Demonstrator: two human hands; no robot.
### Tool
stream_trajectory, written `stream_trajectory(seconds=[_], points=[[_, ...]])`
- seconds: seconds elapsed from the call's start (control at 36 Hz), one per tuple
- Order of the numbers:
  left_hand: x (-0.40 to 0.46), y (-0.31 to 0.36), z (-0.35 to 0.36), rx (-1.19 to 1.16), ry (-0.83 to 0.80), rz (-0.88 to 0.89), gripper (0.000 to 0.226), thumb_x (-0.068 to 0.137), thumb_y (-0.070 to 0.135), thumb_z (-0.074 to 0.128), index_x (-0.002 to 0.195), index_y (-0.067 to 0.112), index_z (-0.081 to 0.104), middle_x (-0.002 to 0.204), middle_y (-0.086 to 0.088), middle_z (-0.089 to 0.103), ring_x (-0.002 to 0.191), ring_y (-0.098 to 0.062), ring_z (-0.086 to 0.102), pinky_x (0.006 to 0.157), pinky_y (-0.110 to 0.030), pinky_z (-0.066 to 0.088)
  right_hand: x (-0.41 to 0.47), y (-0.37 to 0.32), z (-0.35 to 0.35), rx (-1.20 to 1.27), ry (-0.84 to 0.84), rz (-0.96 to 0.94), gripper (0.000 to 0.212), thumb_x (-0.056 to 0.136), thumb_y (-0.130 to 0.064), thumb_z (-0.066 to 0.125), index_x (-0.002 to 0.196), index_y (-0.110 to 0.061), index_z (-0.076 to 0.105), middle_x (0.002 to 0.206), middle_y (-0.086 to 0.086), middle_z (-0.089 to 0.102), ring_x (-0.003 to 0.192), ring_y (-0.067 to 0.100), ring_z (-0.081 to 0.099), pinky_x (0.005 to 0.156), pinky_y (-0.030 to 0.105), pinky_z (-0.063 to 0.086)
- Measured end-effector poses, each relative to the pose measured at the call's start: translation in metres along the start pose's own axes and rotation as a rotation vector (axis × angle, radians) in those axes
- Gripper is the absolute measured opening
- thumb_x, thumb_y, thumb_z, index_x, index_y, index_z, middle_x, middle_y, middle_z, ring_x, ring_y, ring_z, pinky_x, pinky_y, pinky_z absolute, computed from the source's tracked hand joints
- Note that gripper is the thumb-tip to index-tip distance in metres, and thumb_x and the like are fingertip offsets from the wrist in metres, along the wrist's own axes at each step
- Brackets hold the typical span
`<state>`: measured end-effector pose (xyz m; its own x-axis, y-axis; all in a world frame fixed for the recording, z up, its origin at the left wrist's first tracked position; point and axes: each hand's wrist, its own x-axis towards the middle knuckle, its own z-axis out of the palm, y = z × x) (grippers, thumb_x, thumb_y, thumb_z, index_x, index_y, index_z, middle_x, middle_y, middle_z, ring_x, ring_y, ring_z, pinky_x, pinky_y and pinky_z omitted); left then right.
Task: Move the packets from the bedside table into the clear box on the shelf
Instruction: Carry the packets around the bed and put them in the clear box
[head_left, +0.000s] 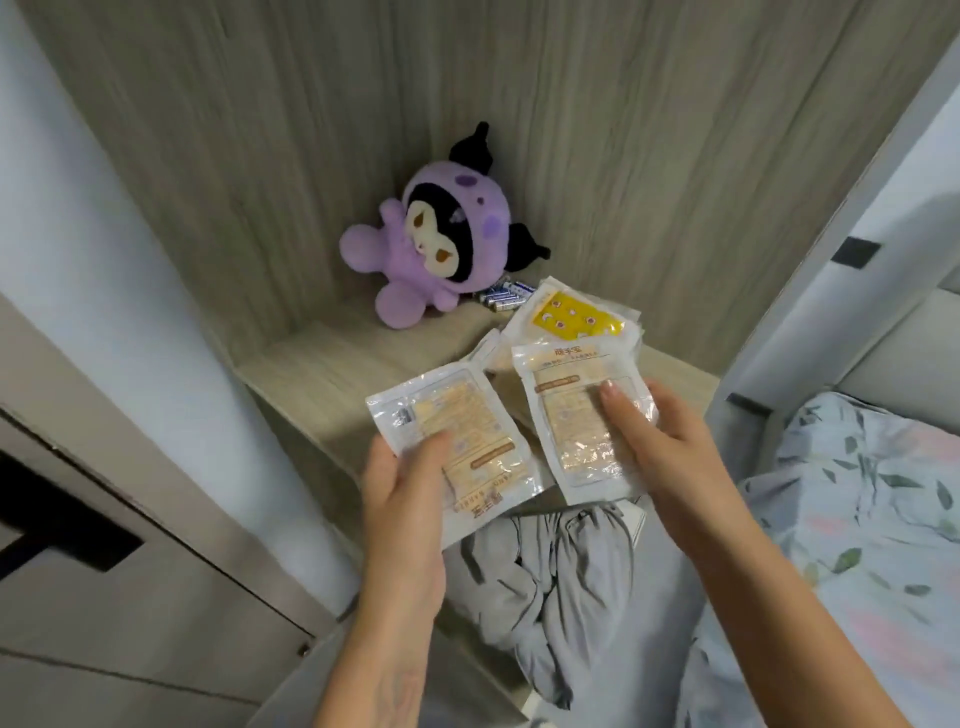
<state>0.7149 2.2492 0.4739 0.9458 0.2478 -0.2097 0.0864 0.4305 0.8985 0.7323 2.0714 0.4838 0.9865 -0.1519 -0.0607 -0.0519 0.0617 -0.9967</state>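
head view: left hand pinches one clear packet, right hand grips a second packet, both above the bench. more packets lie just beyond the hands, near a purple plush toy.

Packets glossy clear plastic; bedside table matt woodgrain; plush toy soft fuzzy cloth.
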Motion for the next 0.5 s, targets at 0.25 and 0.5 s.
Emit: stream_trajectory(seconds=[0.25,0.5], points=[[0.01,-0.005,0.083,0.034,-0.115,0.053,0.049,0.082,0.053,0.059,0.124,0.026,0.059,0.117,0.006,0.068,0.108,-0.012,0.065,0.094,-0.037,0.051,0.057,-0.032,-0.027,0.046,-0.358,-0.084,0.03,0.092,-0.027,0.051,0.115,-0.013,0.061,0.106,0.004,0.073,0.094,0.019,0.07,0.073,0.028,0.055],[0.034,0.006,0.102,0.332,-0.185,0.327,0.028,0.098,0.009,0.045,0.106,0.036,0.041,0.107,0.015,0.061,0.094,0.014,0.06,0.076,-0.007,0.047,0.087,-0.033,-0.007,-0.233,-0.538,-0.382,0.053,0.094,-0.022,0.054,0.131,-0.023,0.017,0.121,-0.019,0.054,0.109,-0.008,0.056,0.087,0.013,0.045]])
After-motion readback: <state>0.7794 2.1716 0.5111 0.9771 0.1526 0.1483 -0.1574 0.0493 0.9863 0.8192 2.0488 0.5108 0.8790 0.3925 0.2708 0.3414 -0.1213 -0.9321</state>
